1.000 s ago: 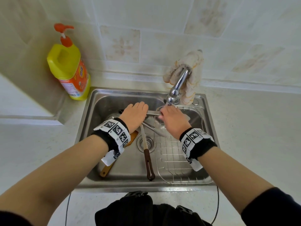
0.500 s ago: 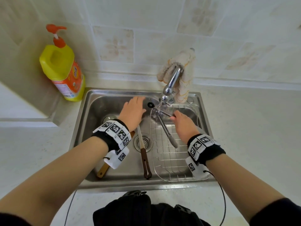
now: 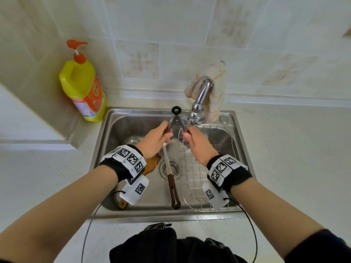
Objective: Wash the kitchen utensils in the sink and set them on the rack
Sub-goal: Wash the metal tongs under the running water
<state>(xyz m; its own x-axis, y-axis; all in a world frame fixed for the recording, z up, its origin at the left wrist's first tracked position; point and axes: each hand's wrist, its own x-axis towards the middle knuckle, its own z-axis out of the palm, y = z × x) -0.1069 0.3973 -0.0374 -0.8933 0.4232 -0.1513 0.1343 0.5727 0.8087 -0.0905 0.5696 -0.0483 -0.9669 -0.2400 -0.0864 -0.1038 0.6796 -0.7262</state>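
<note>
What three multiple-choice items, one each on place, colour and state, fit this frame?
1. Where is the rack?
A. In the right part of the sink
B. On the counter
C. On the wall

2. What colour is the body of the bottle?
A. Blue
B. Yellow
C. White

3. How are the tongs held?
A. By one hand only
B. Not held, lying in the sink
C. One arm in each hand

Answers:
1 A: its wires lie inside the basin, on the right.
2 B: yellow body, orange pump.
3 C: the left hand and the right hand each grip one arm.
</note>
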